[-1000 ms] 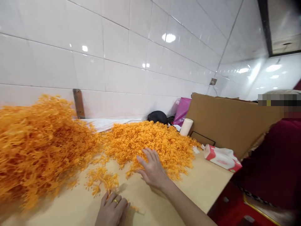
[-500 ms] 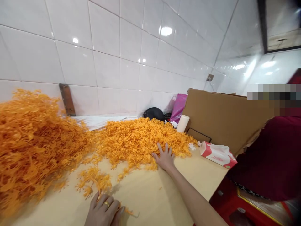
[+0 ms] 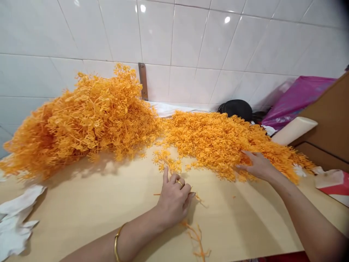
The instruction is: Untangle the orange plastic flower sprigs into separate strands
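My left hand [image 3: 176, 198], with a ring on one finger, is closed over orange plastic stems low above the table. A sprig of orange artificial flowers [image 3: 165, 160] extends beyond its index finger. Thin stem ends stick out on both sides of the fist. Below it lies a bare branched orange stem [image 3: 197, 236]. My right hand [image 3: 257, 165] has its fingers spread against the near edge of a low heap of loose orange florets [image 3: 209, 140]. To the left rises a taller mound of orange flower sprays [image 3: 100, 116].
Crumpled white paper [image 3: 19, 214] lies on the table [image 3: 109, 211] at left. On the right are a cream roll [image 3: 296, 131], a red and white tissue pack [image 3: 334, 185] and a cardboard sheet [image 3: 331, 123]. A black item [image 3: 236, 109] and purple bag [image 3: 297, 98] sit by the tiled wall.
My view has swung left and down, bringing the whole tall mound and the white paper into sight. My right hand stays at the floret heap, and the left still grips the stems.
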`<state>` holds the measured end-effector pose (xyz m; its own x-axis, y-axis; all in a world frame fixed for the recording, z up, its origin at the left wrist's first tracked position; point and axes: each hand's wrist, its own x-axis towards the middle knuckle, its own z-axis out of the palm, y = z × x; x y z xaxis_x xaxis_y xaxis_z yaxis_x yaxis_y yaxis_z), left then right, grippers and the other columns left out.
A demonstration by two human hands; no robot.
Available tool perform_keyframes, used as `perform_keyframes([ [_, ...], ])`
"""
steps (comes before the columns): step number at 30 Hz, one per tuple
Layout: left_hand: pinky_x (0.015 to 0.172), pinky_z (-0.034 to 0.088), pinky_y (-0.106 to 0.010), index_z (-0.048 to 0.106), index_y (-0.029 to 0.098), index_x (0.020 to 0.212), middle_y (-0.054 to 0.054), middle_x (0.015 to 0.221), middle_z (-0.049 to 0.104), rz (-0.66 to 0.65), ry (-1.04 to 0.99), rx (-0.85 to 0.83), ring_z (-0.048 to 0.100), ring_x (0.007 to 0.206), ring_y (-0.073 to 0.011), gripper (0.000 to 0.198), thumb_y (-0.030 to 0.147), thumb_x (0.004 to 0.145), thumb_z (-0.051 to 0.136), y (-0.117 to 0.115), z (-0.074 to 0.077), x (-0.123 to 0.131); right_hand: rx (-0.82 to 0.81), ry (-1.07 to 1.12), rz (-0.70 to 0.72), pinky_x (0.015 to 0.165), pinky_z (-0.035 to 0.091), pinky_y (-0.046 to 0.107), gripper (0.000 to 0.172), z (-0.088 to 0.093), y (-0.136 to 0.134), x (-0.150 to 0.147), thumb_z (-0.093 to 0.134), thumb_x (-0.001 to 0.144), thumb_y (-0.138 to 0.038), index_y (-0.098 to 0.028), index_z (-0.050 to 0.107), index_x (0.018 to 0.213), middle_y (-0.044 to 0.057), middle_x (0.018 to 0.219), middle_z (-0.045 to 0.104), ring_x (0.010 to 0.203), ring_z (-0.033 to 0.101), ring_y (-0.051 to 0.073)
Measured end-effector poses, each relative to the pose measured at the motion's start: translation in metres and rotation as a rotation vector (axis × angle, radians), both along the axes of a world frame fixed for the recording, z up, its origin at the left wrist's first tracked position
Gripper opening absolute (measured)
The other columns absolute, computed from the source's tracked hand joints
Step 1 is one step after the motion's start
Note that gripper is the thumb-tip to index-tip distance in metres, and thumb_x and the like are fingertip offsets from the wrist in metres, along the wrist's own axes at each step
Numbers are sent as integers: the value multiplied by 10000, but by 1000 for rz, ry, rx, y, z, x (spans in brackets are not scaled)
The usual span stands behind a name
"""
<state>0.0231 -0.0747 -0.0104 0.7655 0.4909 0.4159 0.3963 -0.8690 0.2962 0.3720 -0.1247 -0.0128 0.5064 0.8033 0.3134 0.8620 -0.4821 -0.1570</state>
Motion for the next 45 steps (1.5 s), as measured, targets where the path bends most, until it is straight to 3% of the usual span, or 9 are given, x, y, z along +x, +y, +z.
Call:
perform_keyframes([
  [4,949,86,-593,579,183,787,-75,801,581,-41,-88,-25,430,973,-254,215,275,813,386,-3,7,-2,14,-148,-71,760,347,528,514,20,-11,-56,513,729,-412,-155,491,1174,210,1209,407,1040,413,399],
  [9,947,228,-480,549,151,986,-86,908,559,-100,-286,-66,425,989,-217,265,178,815,349,-4,15,-5,274,-48,343,819,364,376,248,20,-5,-132,386,830,-280,-177,583,940,105,1012,541,955,467,232],
  [12,899,309,-413,532,149,994,-91,933,555,-65,-402,-65,441,968,-200,255,152,818,348,2,16,-6,257,69,393,677,375,325,259,13,1,-159,334,859,-254,-188,531,703,52,728,552,727,489,188],
  [22,528,305,-242,422,178,572,21,543,409,355,-342,-349,415,546,-118,329,344,838,321,69,21,-26,178,267,434,617,335,287,289,6,-8,-193,317,877,-268,-189,435,626,23,646,506,654,460,163],
  [27,543,279,-242,445,173,548,3,576,453,333,-38,-436,429,579,-126,314,332,804,355,56,18,-47,109,382,456,673,344,302,248,5,-16,-208,375,852,-347,-191,535,746,42,753,559,752,488,181],
  [32,551,271,-249,445,170,514,5,534,434,288,-53,-495,406,576,-128,314,315,786,387,33,14,-52,48,382,490,714,350,323,268,0,-13,-224,517,755,-421,-212,584,908,50,830,580,826,484,210],
  [36,542,313,-232,464,161,525,12,519,459,301,-271,-870,430,536,-111,268,294,757,447,32,14,-44,57,516,571,656,351,295,240,3,-9,-227,410,828,-287,-197,568,671,22,688,558,718,482,175],
  [42,636,439,-274,533,120,750,-70,690,611,323,-540,-1892,578,614,-142,171,285,756,487,42,21,-30,184,836,664,611,374,249,246,15,-7,-230,376,850,-274,-176,563,724,19,711,556,675,498,143],
  [45,655,465,-302,537,98,734,-87,685,614,242,-590,-2123,599,648,-164,191,267,780,461,42,19,-23,165,758,727,625,372,251,242,14,-4,-234,381,844,-240,-180,550,681,18,691,552,681,491,144],
])
